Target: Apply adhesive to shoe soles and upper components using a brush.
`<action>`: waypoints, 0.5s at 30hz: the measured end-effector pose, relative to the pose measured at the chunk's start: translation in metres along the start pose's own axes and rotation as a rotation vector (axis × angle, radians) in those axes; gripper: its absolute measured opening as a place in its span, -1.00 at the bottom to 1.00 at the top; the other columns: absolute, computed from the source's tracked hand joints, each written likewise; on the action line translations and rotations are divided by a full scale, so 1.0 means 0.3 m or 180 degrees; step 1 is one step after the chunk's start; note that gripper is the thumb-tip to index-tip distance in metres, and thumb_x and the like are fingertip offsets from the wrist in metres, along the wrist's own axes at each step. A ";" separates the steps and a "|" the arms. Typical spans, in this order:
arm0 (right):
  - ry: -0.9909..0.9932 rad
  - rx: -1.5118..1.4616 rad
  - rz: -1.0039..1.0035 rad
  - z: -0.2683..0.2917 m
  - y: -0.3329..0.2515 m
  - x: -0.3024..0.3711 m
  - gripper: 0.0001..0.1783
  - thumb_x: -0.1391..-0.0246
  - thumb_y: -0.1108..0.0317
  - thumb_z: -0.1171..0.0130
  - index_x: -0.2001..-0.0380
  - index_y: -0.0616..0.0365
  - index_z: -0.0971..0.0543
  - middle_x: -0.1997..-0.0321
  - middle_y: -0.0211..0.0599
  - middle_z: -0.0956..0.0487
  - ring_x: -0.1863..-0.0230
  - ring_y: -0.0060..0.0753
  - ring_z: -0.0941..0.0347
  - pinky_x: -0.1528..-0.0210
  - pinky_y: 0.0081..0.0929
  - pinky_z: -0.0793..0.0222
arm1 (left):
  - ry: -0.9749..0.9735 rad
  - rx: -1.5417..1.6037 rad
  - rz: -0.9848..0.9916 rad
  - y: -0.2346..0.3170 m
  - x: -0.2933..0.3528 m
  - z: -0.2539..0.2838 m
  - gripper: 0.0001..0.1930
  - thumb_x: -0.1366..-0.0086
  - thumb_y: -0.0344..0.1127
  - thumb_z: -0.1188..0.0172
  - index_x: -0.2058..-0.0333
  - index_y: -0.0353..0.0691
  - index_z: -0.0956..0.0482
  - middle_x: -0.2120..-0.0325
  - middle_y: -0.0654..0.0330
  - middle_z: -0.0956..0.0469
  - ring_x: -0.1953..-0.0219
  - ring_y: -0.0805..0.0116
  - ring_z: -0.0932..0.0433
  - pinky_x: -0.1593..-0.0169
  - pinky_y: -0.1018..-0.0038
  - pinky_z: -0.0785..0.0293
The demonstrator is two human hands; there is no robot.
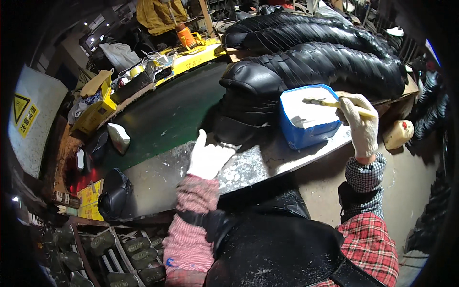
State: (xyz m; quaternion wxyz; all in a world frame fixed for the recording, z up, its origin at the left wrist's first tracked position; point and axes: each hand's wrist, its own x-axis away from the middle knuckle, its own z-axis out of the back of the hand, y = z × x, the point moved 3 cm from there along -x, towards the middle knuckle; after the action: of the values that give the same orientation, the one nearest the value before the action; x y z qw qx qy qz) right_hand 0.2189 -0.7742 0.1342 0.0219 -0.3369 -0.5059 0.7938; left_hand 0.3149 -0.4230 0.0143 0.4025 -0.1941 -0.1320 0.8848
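Note:
My right hand (361, 124), in a pale work glove, is closed round the handle of a flat paintbrush (325, 103). Its bristles are over a blue, cut-open plastic tub (308, 138) holding white paste (306, 114). At the near edge of the metal bench (158, 184), my gloved left hand (210, 155) grips the end of a black shoe upper (241, 126). The thumb points up on one side and the fingers reach right along the near edge; part of the grip is hidden. White smears cover the metal beneath this hand.
Long nested rows of black uppers (330, 67) lie behind the tub. A green belt (162, 112) runs along the bench, with a white-lined piece (118, 137) on it. One black upper (114, 193) stands left; a yellowish jug (398, 134) is right. A rack (103, 253) stands lower left.

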 end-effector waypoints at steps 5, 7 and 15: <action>0.0112 -0.0297 0.0026 0.002 -0.016 -0.002 -0.74 -0.22 0.27 -0.19 0.16 0.25 -0.62 0.44 -0.41 -0.59 0.49 -0.73 -0.42 0.47 -0.77 -0.26 | 0.1773 0.8085 0.4767 -0.056 -0.048 -0.036 -0.75 -0.38 -0.08 -0.13 0.14 -0.10 -0.55 0.44 0.28 -0.54 0.38 0.38 -0.55 0.06 0.36 -0.53; 0.0009 -0.0059 0.0359 0.045 0.012 0.006 -0.73 -0.21 0.28 -0.21 0.14 0.25 -0.62 0.40 -0.39 -0.61 0.45 -0.71 -0.44 0.43 -0.76 -0.30 | 0.3345 0.6946 0.3725 -0.118 0.019 0.180 -0.78 -0.36 -0.21 -0.15 0.09 -0.15 -0.51 0.31 0.31 -0.51 0.29 0.44 -0.52 0.16 0.51 -0.51; -0.0445 0.1110 0.0656 -0.016 0.061 -0.003 -0.76 -0.09 0.24 -0.31 0.34 0.21 -0.63 0.46 -0.28 -0.59 0.44 -0.41 -0.50 0.33 -0.48 -0.42 | -0.0746 0.2680 0.0833 -0.150 0.359 0.411 -0.71 -0.10 -0.25 -0.32 0.20 -0.22 -0.64 0.28 0.06 -0.61 0.22 0.12 -0.61 0.09 0.34 -0.52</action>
State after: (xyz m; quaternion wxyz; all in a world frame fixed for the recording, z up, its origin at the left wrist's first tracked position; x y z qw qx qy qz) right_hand 0.2278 -0.7797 0.1185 -0.0366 -0.3220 -0.3240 0.8888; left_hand 0.2245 -0.3216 0.1159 0.3136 0.0728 0.2203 0.9208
